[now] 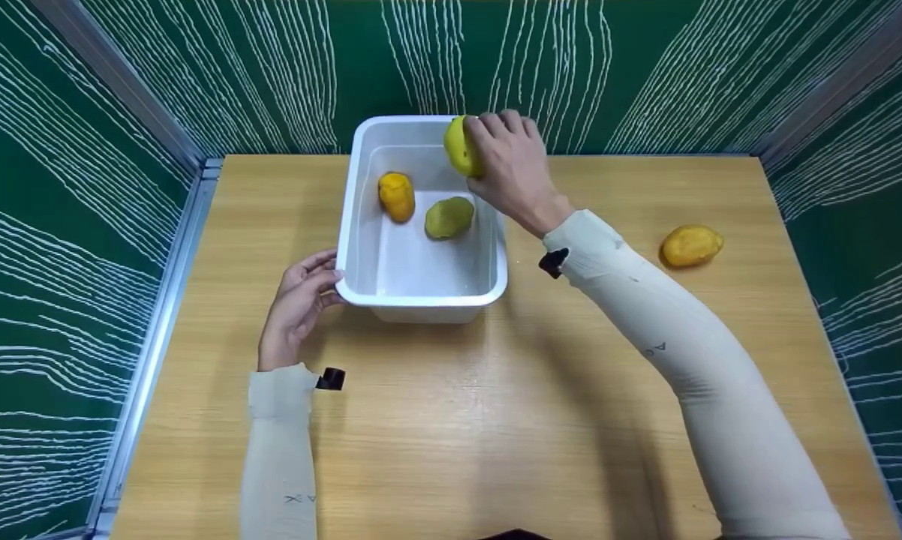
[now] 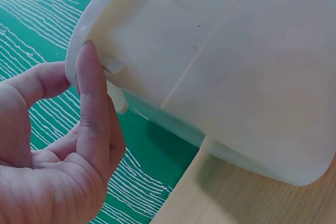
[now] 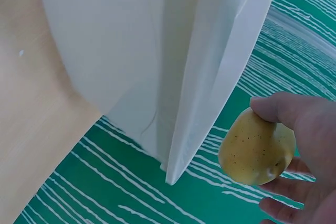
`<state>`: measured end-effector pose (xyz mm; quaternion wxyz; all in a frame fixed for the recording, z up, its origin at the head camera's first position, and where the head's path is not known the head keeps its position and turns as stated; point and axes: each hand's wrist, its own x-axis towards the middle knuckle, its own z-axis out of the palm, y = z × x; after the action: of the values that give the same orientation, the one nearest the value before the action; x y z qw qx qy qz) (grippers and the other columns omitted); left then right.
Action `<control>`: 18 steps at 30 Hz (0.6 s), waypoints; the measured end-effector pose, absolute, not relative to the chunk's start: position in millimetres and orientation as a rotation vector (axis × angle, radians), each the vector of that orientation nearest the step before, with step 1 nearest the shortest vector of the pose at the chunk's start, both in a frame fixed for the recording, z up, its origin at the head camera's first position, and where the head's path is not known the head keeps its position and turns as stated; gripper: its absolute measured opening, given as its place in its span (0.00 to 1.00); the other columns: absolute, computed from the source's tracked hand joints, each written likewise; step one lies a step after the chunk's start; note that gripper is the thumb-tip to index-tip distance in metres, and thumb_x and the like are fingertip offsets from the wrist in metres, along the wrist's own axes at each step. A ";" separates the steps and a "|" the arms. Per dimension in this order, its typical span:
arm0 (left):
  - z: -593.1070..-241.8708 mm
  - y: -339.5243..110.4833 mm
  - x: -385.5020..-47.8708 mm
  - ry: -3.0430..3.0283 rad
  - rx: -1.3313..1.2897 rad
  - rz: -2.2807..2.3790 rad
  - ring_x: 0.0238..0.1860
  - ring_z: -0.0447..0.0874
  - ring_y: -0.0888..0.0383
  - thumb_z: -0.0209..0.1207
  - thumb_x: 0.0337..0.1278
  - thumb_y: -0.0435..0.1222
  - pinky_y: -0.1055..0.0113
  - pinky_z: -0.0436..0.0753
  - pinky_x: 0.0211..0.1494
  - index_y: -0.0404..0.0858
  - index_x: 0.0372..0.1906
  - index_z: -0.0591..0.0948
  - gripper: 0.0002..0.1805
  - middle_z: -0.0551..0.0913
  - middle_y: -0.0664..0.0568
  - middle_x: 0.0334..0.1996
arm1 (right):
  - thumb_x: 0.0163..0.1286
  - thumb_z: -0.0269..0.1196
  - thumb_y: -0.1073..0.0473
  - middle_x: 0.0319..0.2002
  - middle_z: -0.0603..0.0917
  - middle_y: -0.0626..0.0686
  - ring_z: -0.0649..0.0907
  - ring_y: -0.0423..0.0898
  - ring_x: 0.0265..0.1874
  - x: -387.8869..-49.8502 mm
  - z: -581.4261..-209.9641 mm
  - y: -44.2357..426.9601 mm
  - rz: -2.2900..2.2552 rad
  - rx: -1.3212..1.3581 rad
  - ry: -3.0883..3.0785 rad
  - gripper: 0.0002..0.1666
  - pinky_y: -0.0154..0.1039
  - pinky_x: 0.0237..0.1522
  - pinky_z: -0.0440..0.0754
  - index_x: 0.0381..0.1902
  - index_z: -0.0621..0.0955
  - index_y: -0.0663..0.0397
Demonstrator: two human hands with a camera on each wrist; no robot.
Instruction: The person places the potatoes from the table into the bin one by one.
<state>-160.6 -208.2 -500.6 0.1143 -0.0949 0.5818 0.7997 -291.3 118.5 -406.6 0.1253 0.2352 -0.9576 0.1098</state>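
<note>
A person's left hand (image 1: 301, 296) pinches the rim of a white tub (image 1: 421, 301) near its front left corner, a hold that probably steadies the container on the worktop (image 1: 421, 435). The right hand (image 1: 515, 157) grasps a speckled yellow-green fruit (image 1: 462, 148) at the tub's far right corner, clear of the rim in the right wrist view, thumb and fingers set around its sides, presumably so the rounded skin cannot slip. Inside, an orange-yellow fruit (image 1: 396, 196) and a green fruit (image 1: 449, 218) lie apart, contained by the walls (a yellow fruit (image 1: 692, 246) sits outside, well to the right).
</note>
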 end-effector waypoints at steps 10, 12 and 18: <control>-500.6 -206.1 -161.6 1.714 -0.288 2.339 0.38 0.88 0.58 0.51 0.70 0.21 0.71 0.90 0.35 0.23 0.71 0.68 0.26 0.85 0.51 0.46 | 0.68 0.71 0.53 0.67 0.78 0.61 0.73 0.60 0.65 -289.0 -406.3 98.8 0.323 0.711 -2.823 0.39 0.55 0.74 0.71 0.73 0.71 0.57; -500.6 -206.4 -161.7 1.713 -0.288 2.338 0.38 0.88 0.58 0.51 0.70 0.21 0.71 0.90 0.34 0.23 0.71 0.68 0.26 0.85 0.51 0.46 | 0.68 0.71 0.54 0.67 0.79 0.61 0.73 0.60 0.65 -288.6 -406.8 95.6 0.332 0.714 -2.824 0.40 0.55 0.74 0.71 0.73 0.71 0.56; -499.8 -206.8 -161.4 1.706 -0.295 2.345 0.37 0.88 0.58 0.52 0.70 0.21 0.71 0.89 0.33 0.24 0.69 0.69 0.24 0.85 0.50 0.46 | 0.67 0.72 0.52 0.66 0.79 0.60 0.73 0.60 0.64 -288.9 -407.3 86.0 0.350 0.709 -2.848 0.41 0.55 0.74 0.71 0.74 0.71 0.56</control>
<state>-161.4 -206.8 -499.8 0.1132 -0.1007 0.5816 0.7993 -288.9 86.0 -407.3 0.0927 0.2388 -0.9594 0.1180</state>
